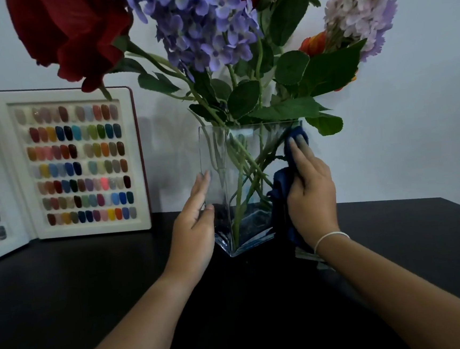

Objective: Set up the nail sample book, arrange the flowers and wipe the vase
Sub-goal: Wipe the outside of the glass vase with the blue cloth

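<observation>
A clear square glass vase (216, 158) stands on the dark worktop (67, 294), turned so one corner faces the camera; green stems (243, 159) cross inside it and reach its base. Above the rim spread the flowers: a deep red bloom (72, 35) at upper left, a blue-violet cluster (204, 18) in the middle, a pale lilac cluster (361, 7) at upper right, a small orange flower (313, 44) below that, with broad green leaves (330, 68) around the rim.

The left hand (194, 227) lies flat against the vase's left face, fingers straight and together, thumb near the lower edge; its grip is wide, closed on nothing. The right hand (308, 192) presses a dark blue cloth (280, 192) to the vase's right face, fingers extended up toward the rim, the cloth bunched under the palm and hanging down to the base; its grip holds the cloth. A thin white band (330, 236) circles the right wrist.

The sample book (80, 165) stands open and upright against the wall (414, 130) at left, well apart from the vase, its bottom edge on the worktop; its right page shows rows of coloured nail tips (76, 148); the left page is cut off by the frame edge.
</observation>
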Demonstrator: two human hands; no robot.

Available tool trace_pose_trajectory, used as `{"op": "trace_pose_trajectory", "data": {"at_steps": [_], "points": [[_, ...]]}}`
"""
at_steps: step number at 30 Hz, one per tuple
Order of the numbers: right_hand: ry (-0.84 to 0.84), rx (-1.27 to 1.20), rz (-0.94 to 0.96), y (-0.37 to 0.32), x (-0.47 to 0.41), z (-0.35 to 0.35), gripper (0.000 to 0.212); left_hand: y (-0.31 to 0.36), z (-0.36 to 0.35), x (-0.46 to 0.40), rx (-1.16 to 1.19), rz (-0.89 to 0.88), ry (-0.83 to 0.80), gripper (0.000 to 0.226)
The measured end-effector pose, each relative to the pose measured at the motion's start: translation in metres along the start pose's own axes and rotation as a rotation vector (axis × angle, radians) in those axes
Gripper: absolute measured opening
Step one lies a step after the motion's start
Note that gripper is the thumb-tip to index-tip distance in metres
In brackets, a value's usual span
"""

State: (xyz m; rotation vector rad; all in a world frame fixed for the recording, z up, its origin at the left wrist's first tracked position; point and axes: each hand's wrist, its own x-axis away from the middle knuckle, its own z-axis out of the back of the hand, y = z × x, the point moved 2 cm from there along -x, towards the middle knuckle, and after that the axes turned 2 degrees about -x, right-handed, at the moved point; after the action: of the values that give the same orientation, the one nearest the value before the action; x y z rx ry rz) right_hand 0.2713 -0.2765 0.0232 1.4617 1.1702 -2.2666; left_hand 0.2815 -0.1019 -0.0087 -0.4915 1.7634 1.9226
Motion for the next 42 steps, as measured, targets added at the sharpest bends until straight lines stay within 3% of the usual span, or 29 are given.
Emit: {"op": "trace_pose_trajectory", "data": {"at_steps": [7,14,21,35,42], "points": [[-0.159,0.128,0.312,-0.026,0.016,-0.009,0.058,-0.001,0.001,-0.001,0.054,0.018,0.008,0.053],[-0.272,0.219,0.457,-0.030,0.023,-0.004,0.056,0.003,0.000,0.001,0.043,-0.011,-0.001,0.052],[-0.468,0.246,0.467,-0.031,0.035,0.003,0.056,0.007,-0.001,0.003,0.057,-0.001,0.030,0.051],[-1.018,0.334,0.410,-0.020,0.050,0.005,0.058,0.002,0.000,0.005,0.047,0.050,0.019,0.052],[-1.112,0.410,0.370,-0.018,0.047,0.005,0.059,0.002,0.000,0.005,0.052,0.055,0.016,0.050]]}}
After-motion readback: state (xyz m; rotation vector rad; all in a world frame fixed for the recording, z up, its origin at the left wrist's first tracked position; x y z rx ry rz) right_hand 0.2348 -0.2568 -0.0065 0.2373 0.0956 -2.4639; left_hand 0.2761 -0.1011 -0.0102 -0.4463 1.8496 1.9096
